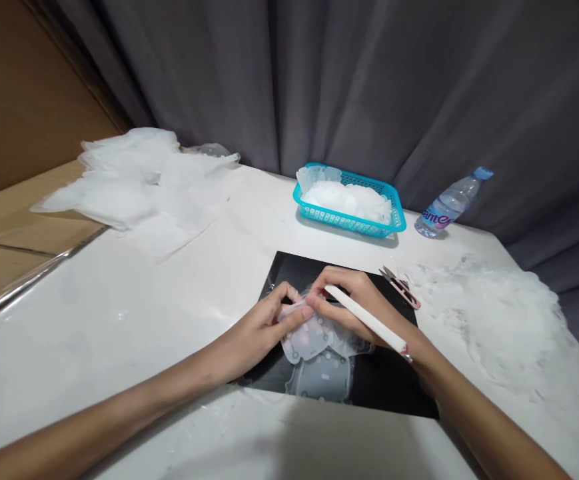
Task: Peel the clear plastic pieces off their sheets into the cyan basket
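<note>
Over a black mat [389, 393], both hands meet at a thin, translucent plastic piece [309, 341] with small marks near its edge. My left hand [275, 315] is closed, its thumb and fingers pinching the piece's upper edge. Against the same edge press the fingertips of my right hand [352, 297], which also holds a slim white pen-like tool [369, 320] slanting back over the wrist. Its red-marked end points toward me; the other end is hidden by the fingers. Beneath lies a similar translucent piece [325, 377], flat on the mat.
Pink-handled thread snips [403, 289] lie at the mat's right corner. Behind stands a turquoise basket [344, 225] of white translucent pieces, with a water bottle [452, 203] beside it. Thin white material is piled at left [134, 180] and clear scraps [514, 320] at right.
</note>
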A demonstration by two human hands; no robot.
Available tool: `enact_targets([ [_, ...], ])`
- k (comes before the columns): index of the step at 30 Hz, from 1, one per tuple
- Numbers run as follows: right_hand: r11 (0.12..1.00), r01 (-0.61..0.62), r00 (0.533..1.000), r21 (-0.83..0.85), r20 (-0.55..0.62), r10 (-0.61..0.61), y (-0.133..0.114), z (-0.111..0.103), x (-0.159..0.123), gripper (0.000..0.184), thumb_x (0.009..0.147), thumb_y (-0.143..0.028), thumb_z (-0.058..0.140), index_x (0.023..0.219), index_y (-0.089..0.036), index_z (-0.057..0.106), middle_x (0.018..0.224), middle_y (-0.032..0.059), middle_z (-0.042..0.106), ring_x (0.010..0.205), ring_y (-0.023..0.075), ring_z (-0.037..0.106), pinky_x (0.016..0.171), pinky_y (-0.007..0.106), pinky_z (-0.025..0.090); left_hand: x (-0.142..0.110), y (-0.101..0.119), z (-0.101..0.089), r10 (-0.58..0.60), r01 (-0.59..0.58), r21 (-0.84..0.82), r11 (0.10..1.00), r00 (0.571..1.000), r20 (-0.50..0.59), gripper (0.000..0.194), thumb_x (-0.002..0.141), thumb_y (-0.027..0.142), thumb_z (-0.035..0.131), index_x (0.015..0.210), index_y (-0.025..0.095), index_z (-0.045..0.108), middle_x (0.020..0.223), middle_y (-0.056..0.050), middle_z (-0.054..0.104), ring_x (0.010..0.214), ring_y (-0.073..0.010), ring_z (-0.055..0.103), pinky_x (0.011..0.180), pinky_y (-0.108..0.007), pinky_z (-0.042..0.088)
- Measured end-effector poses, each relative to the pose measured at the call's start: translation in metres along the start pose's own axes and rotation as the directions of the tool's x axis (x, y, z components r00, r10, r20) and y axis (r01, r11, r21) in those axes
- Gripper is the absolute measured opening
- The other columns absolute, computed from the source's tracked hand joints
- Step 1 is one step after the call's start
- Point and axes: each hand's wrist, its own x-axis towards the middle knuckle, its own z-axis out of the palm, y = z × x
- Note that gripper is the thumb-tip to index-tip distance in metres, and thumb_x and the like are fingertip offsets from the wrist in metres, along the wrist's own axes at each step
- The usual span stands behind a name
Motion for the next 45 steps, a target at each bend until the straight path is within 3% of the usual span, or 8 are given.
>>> enact_targets([
  [9,0.979,-0.168,0.966,0.117,0.219,0.14,-0.01,-0.02,-0.002,0.029,0.098,-0.043,0.064,0.087,-0.018,0.074,0.079,-0.0001,0.069,0.072,0.0149,0.06,0.065,0.025,0.044,-0.009,0.006,0.0,0.191,-0.178,0.365,0.914,0.982,0.001,0.031,0.105,0.046,0.05,0.086,0.022,0.052,0.071,0.003,0.056,0.063,-0.0139,0.053,0.06,-0.025,0.039],
  [12,0.988,-0.151,0.974,0.031,0.175,0.144,-0.007,-0.013,-0.003,0.033,0.101,-0.047,0.059,0.088,-0.02,0.072,0.081,0.0005,0.071,0.076,0.0162,0.063,0.069,0.026,0.046,-0.014,-0.002,0.003,0.419,-0.404,0.581,0.707,0.9,0.116,0.021,0.107,0.026,0.043,0.09,0.022,0.054,0.073,0.001,0.058,0.062,-0.0155,0.053,0.061,-0.028,0.04],
  [17,0.878,-0.156,0.979,-0.452,-0.189,0.077,0.024,0.019,0.003,0.016,0.099,-0.025,0.061,0.084,-0.02,0.064,0.083,0.0035,0.07,0.079,0.0199,0.065,0.077,0.032,0.046,-0.024,-0.019,0.014,0.618,-0.599,0.704,0.382,0.732,0.287,0.036,0.101,0.004,0.032,0.112,0.022,0.06,0.095,-0.009,0.072,0.091,-0.0255,0.067,0.085,-0.037,0.049],
  [23,0.827,-0.199,0.96,-0.526,-0.274,0.056,0.049,0.02,0.014,0.018,0.098,-0.021,0.062,0.08,-0.02,0.061,0.085,0.007,0.069,0.082,0.0238,0.064,0.08,0.035,0.046,-0.017,-0.005,-0.001,0.272,-0.253,0.458,0.852,0.962,0.025,0.018,0.11,0.034,0.041,0.099,0.023,0.051,0.081,0.0,0.066,0.07,-0.0169,0.062,0.068,-0.028,0.045],
  [26,0.876,-0.155,0.966,-0.458,-0.257,0.036,0.036,-0.006,0.013,0.018,0.099,-0.026,0.063,0.082,-0.021,0.062,0.086,0.0051,0.07,0.083,0.022,0.065,0.08,0.033,0.047,-0.006,0.005,-0.011,0.114,-0.115,0.183,0.976,0.993,0.014,0.024,0.107,0.046,0.048,0.1,0.023,0.047,0.084,0.0,0.071,0.079,-0.0185,0.065,0.071,-0.028,0.044],
  [33,0.97,-0.173,0.985,-0.168,-0.009,0.174,0.003,-0.039,-0.005,0.027,0.099,-0.044,0.064,0.086,-0.022,0.073,0.09,0.0028,0.075,0.086,0.0212,0.069,0.079,0.032,0.048,0.001,0.004,-0.014,0.073,-0.071,-0.101,0.992,0.997,0.021,0.023,0.102,0.043,0.058,0.11,0.023,0.051,0.093,-0.003,0.073,0.084,-0.0175,0.066,0.076,-0.028,0.045],
  [37,0.994,-0.084,0.985,-0.064,0.142,0.093,0.003,-0.021,-0.009,0.023,0.101,-0.039,0.064,0.09,-0.023,0.075,0.09,0.0015,0.073,0.085,0.0188,0.067,0.081,0.03,0.048,0.005,0.006,-0.01,0.118,-0.12,-0.02,0.993,0.99,-0.075,0.024,0.094,0.04,0.066,0.108,0.02,0.067,0.101,-0.005,0.072,0.092,-0.0207,0.067,0.08,-0.029,0.049],
  [45,0.968,-0.171,0.982,0.183,0.114,0.152,0.008,-0.017,-0.012,0.031,0.101,-0.047,0.061,0.089,-0.019,0.069,0.083,-0.0007,0.066,0.077,0.0155,0.06,0.071,0.025,0.045,0.002,0.0,-0.004,0.313,-0.285,0.261,0.922,0.947,-0.071,0.027,0.102,0.041,0.058,0.089,0.02,0.068,0.081,-0.004,0.071,0.074,-0.0188,0.066,0.069,-0.03,0.05],
])
